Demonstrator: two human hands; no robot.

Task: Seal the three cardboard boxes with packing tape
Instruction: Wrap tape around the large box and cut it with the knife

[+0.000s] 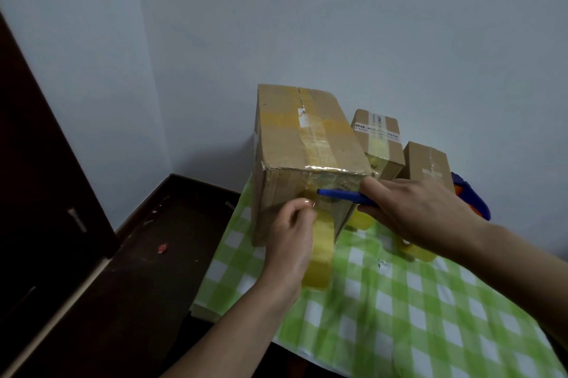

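A large cardboard box (295, 138) stands on the checked tablecloth with yellowish tape strips across its top and down its near face. My left hand (292, 239) grips a roll of yellowish packing tape (318, 270); its strip runs up to the box's near face, where my fingertips pinch it. My right hand (412, 208) holds a slim blue cutter-like tool (341, 194) level against that same face, tip pointing left. A medium box (381, 144) and a small box (427, 162) stand behind on the right, both with tape on them.
A blue and orange tape dispenser (473, 196) lies behind my right hand. Another yellow tape roll (415, 250) shows under my right wrist. The green checked table (399, 316) ends at the left over a dark floor (123, 254). A wall stands close behind the boxes.
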